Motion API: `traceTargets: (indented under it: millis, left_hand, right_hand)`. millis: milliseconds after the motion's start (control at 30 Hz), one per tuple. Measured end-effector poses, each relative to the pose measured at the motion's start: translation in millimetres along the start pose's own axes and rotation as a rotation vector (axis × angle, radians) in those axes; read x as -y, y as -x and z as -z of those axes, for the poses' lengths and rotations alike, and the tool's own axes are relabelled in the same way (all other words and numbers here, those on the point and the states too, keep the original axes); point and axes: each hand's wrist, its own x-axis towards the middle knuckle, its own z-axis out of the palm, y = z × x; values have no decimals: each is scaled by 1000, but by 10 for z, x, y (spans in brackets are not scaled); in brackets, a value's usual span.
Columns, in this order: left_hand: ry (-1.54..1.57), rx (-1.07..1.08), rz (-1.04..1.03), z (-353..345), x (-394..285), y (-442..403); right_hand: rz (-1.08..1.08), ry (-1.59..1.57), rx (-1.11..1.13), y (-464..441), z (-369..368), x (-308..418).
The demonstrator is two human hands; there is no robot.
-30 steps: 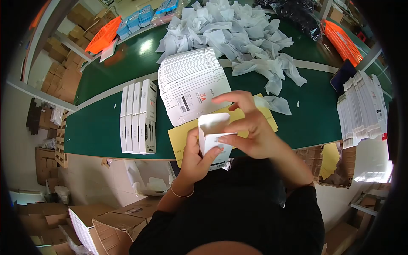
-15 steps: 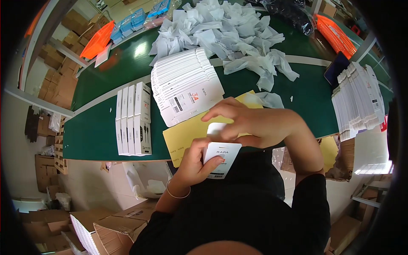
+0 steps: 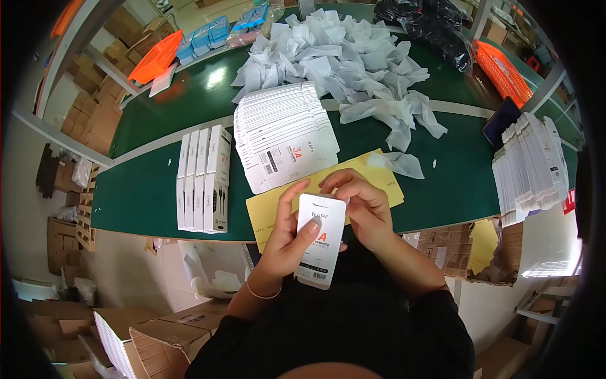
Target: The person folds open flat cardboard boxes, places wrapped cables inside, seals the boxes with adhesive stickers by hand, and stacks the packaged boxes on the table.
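Observation:
A white cable box (image 3: 322, 243) printed RAPA and 3A is held upright before my body. My left hand (image 3: 284, 243) grips it from the left, thumb across its front and fingers behind. At its upper right corner, the curled fingers of my right hand (image 3: 369, 208) press against the top edge; some fingertips are hidden behind the box. Beneath the hands lie yellow printed sheets (image 3: 265, 205) at the table's front edge. Just beyond them fans a stack of flat white box blanks (image 3: 297, 161).
Two rows of filled-out white boxes (image 3: 202, 180) stand at left on the green table (image 3: 139, 189). A heap of crumpled whitish wrappers (image 3: 328, 57) lies at the back. More flat boxes (image 3: 530, 167) are stacked at right. Orange baskets (image 3: 156, 57) sit at the rear corners.
My right hand has drawn back from across the box to its upper right corner. The box has turned more upright and its printed front now shows fully. The camera view has shifted slightly.

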Motion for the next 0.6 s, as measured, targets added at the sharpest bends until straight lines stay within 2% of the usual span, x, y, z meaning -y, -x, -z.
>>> traceTargets:
  millis: [100,200,267,367,433,600]
  left_hand:
    - [44,-10,45,76,14,-8]
    - [61,-28,26,219,122,-5]
    - [65,-37,22,243,141,3]
    - [88,-80,19,218,163,-20]
    - [96,-89,19,218,173,-31]
    - [14,-23,-27,279,195,-27]
  right_hand:
    - [-34,-25,-6,-24,-82,89]
    - [88,339,-7,-1,-227,221]
    - [127,458,-7,0,-258,235]
    - [234,878,-17,-49,-248,241]
    - [271,1022,-23,-80,-239,244]
    - [467,1061,-115,-90,-249,174]
